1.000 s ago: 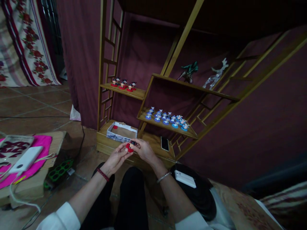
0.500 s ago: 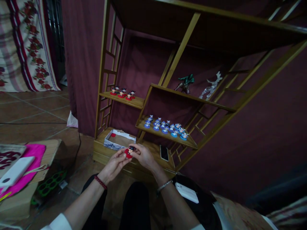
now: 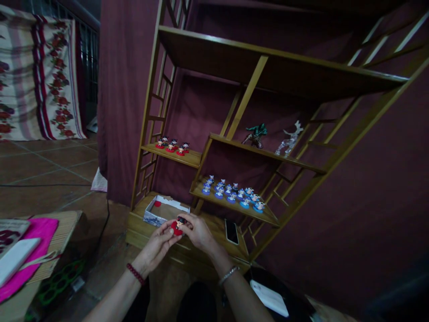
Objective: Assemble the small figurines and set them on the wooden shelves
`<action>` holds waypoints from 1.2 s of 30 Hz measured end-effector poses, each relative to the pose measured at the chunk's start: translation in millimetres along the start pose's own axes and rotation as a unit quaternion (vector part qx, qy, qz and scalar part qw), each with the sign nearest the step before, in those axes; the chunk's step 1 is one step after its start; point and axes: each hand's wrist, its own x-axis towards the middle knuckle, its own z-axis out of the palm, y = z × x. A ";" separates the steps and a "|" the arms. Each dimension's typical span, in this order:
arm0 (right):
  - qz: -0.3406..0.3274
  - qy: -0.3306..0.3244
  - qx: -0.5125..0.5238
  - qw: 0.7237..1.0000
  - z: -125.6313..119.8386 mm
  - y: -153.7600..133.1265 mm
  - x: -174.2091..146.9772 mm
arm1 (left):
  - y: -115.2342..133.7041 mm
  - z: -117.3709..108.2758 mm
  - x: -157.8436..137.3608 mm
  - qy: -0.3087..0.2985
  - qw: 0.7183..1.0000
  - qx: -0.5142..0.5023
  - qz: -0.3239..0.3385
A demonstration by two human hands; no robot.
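Note:
Between my two hands is a small figurine (image 3: pixel 180 222) with dark hair on a red round base. My left hand (image 3: pixel 160 241) grips the base from the left, thumb on top. From the right, my right hand (image 3: pixel 197 231) pinches the figurine near its head. Just behind them lies an open shallow box (image 3: pixel 154 219) with a red disc (image 3: pixel 157 204) inside it. Similar red-based figurines (image 3: pixel 171 146) stand grouped on the upper left shelf (image 3: pixel 189 158). Figurines on blue and purple bases (image 3: pixel 231 195) fill rows on the lower middle shelf (image 3: pixel 268 218).
A phone (image 3: pixel 231 231) lies on the cabinet's bottom board. Two statuettes, one green (image 3: pixel 256 133) and one clear (image 3: pixel 290 138), occupy the right shelf. At left, a low table (image 3: pixel 65 228) carries a pink cloth and a white box. A white device (image 3: pixel 269 297) lies at lower right.
The view has tilted upward, so the shelves appear lower and more of the upper cabinet shows. Both hands still hold the figurine, now slightly lower in view.

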 end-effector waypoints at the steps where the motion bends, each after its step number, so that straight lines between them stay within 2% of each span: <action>1: -0.003 -0.003 0.004 1.000 -0.2 -2.0 1.2 | 1.7 -0.3 0.3 0.001 1.000 -0.004 -0.001; 11: 0.032 0.019 0.047 0.998 -8.6 -20.8 14.4 | 19.2 7.8 10.8 0.007 0.999 -0.038 -0.003; 17: 0.006 0.053 0.080 0.995 -8.8 -20.1 19.6 | 23.6 8.6 18.5 0.005 0.998 -0.057 0.002; 25: 0.003 0.016 0.163 0.986 -5.5 -21.0 29.4 | 36.2 14.1 26.0 0.013 0.998 -0.054 0.007; 31: -0.002 0.026 0.170 0.985 -2.7 -24.6 36.8 | 44.2 15.4 32.3 0.009 0.999 -0.044 0.019; 36: -0.007 0.046 0.178 0.983 4.2 -17.9 42.4 | 47.4 12.6 36.5 0.033 0.999 -0.029 0.019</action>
